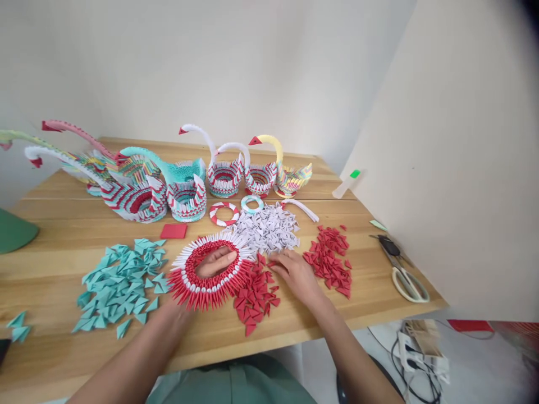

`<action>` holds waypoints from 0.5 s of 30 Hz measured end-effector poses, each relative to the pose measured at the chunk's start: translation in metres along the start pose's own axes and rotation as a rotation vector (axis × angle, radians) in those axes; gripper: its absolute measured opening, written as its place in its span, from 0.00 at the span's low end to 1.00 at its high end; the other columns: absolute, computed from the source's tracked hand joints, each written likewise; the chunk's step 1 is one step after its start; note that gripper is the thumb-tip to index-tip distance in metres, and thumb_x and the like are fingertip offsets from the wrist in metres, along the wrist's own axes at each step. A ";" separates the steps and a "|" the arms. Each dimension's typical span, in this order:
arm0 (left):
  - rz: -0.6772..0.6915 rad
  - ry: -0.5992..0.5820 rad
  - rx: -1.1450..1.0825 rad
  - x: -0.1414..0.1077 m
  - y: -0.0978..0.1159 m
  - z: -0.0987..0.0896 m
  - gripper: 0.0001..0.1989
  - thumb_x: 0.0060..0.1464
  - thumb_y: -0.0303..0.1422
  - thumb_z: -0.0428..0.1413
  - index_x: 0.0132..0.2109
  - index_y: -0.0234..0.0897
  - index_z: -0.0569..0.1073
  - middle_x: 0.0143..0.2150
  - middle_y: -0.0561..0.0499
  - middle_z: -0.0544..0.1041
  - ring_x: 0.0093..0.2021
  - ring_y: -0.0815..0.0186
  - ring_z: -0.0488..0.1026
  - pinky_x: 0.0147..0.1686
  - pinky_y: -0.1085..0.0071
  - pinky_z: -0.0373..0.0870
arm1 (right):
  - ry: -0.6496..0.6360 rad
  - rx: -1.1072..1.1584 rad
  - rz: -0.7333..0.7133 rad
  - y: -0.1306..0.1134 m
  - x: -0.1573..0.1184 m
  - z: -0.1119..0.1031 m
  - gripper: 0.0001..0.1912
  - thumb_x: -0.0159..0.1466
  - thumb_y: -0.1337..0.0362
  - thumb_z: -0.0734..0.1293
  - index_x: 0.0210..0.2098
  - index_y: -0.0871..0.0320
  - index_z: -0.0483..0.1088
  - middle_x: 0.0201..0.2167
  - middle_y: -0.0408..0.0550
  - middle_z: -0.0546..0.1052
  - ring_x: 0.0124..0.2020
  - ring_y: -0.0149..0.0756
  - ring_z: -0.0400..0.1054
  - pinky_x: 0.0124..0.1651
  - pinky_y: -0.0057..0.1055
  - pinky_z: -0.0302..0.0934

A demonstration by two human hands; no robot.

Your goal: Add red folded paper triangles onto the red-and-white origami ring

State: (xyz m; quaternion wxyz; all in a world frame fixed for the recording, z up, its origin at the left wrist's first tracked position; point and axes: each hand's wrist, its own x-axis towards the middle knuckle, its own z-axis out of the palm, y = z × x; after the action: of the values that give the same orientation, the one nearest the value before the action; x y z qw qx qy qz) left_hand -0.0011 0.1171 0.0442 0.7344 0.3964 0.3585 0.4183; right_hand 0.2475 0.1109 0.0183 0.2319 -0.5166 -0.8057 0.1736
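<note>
Currently, the paper ring, at eight o'clock from the white pile, is being gripped by the left hand; whether anything is being pinched by the right hand, beside the red pile, cannot be told. Spikes risk being loosened by hard squeezing.

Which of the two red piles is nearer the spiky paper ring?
The left one: the red pile between the spiky paper ring and the right hand. The other red pile lies to the right of that hand.
</note>
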 end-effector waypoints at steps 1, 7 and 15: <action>-0.020 0.006 0.003 0.002 -0.004 -0.004 0.13 0.44 0.40 0.65 0.29 0.35 0.74 0.24 0.54 0.76 0.25 0.69 0.71 0.28 0.74 0.67 | -0.012 -0.004 0.012 0.001 0.001 0.002 0.06 0.65 0.68 0.63 0.36 0.54 0.73 0.35 0.48 0.77 0.40 0.42 0.69 0.43 0.36 0.62; -0.082 -0.053 0.030 0.005 -0.020 -0.013 0.15 0.47 0.42 0.63 0.35 0.34 0.74 0.30 0.50 0.77 0.29 0.66 0.73 0.31 0.72 0.66 | 0.068 0.253 0.198 -0.004 -0.011 -0.001 0.06 0.62 0.64 0.66 0.28 0.55 0.68 0.28 0.45 0.74 0.32 0.39 0.67 0.36 0.33 0.60; -0.099 -0.205 0.162 -0.002 -0.014 0.006 0.22 0.38 0.46 0.67 0.27 0.33 0.68 0.19 0.58 0.64 0.20 0.75 0.55 0.22 0.74 0.50 | 0.257 0.894 0.305 -0.032 -0.033 -0.002 0.07 0.57 0.59 0.72 0.31 0.54 0.72 0.24 0.41 0.71 0.25 0.32 0.63 0.29 0.29 0.59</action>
State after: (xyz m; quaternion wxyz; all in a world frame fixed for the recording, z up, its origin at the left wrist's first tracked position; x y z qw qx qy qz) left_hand 0.0078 0.1086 0.0349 0.7525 0.4768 0.3334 0.3085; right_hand 0.2362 0.0679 0.0305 0.5007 -0.4957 -0.5322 0.4694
